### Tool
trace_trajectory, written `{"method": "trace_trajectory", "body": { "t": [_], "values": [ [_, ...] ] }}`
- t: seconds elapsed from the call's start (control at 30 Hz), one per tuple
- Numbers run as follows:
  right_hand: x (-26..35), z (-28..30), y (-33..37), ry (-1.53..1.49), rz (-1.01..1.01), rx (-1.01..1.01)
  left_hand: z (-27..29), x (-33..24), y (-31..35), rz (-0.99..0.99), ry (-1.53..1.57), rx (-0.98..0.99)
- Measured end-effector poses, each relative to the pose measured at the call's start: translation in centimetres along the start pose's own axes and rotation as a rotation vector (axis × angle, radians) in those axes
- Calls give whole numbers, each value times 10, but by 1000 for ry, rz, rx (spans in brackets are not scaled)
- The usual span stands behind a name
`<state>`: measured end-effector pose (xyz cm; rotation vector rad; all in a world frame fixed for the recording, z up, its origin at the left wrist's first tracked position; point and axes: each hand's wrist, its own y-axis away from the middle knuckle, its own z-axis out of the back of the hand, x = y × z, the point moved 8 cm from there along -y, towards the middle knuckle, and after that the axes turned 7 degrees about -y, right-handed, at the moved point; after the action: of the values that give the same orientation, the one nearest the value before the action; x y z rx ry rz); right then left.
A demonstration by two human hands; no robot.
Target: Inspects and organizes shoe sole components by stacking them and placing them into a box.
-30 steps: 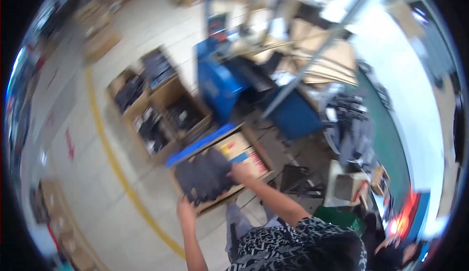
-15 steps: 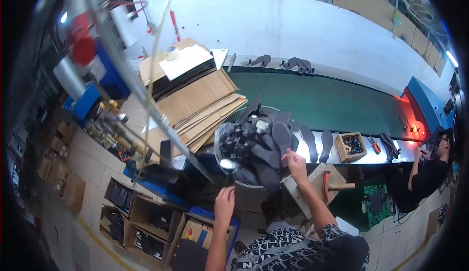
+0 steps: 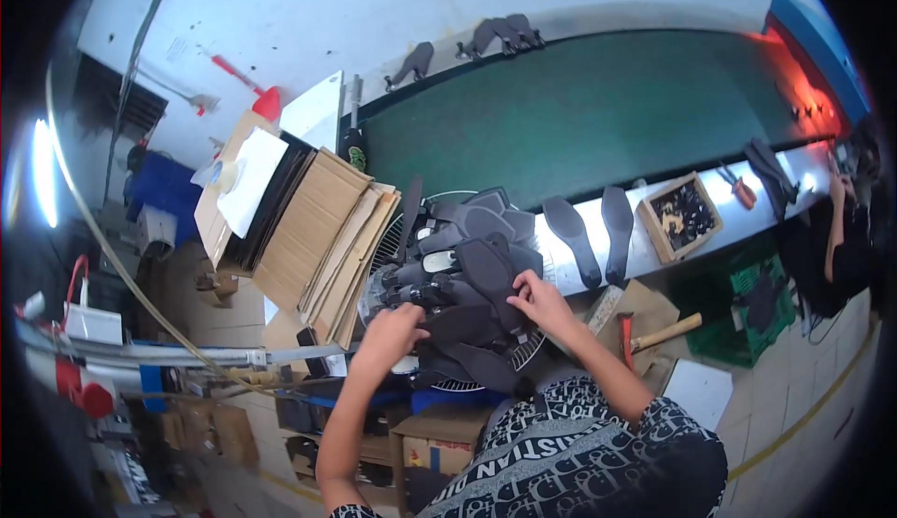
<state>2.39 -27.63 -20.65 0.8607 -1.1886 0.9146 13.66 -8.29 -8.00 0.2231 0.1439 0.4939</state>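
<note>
Dark grey insoles, some with black heel pieces, lie in a loose heap in a round wire basket point(image 3: 537, 354). My right hand point(image 3: 542, 301) is at the heap's right side, with thumb and fingertips pinching the edge of a dark grey insole point(image 3: 488, 270). At the left side, my left hand point(image 3: 391, 333) has its fingers curled together beside another dark insole point(image 3: 458, 325). What its fingertips hold, if anything, is hard to see. A pale oval piece point(image 3: 439, 261) shows among the dark ones.
Flattened cardboard point(image 3: 313, 228) is stacked left of the basket. Behind runs a green conveyor belt point(image 3: 579, 112). Two insoles point(image 3: 572, 233) and a wooden box point(image 3: 680, 217) of small black parts lie on the metal ledge. A hammer point(image 3: 654, 336) rests at right, near a green crate point(image 3: 759, 308) and another person point(image 3: 827, 247).
My view has turned and come closer to the basket. My left hand has moved up from below the basket to the heap, and my right hand now meets an insole's edge.
</note>
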Motion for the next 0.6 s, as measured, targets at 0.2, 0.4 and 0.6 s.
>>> {"method": "trace_trajectory", "body": {
  "t": [0.2,0.4,0.6],
  "values": [
    [50,2,24,136,253,-218,4,64,31,312,840,107],
    [18,-92,99,764,95,162,-8,41,81,334,1257,25],
    [43,-54,98,97,62,87,-9,-16,133,-126,543,21]
  ]
}}
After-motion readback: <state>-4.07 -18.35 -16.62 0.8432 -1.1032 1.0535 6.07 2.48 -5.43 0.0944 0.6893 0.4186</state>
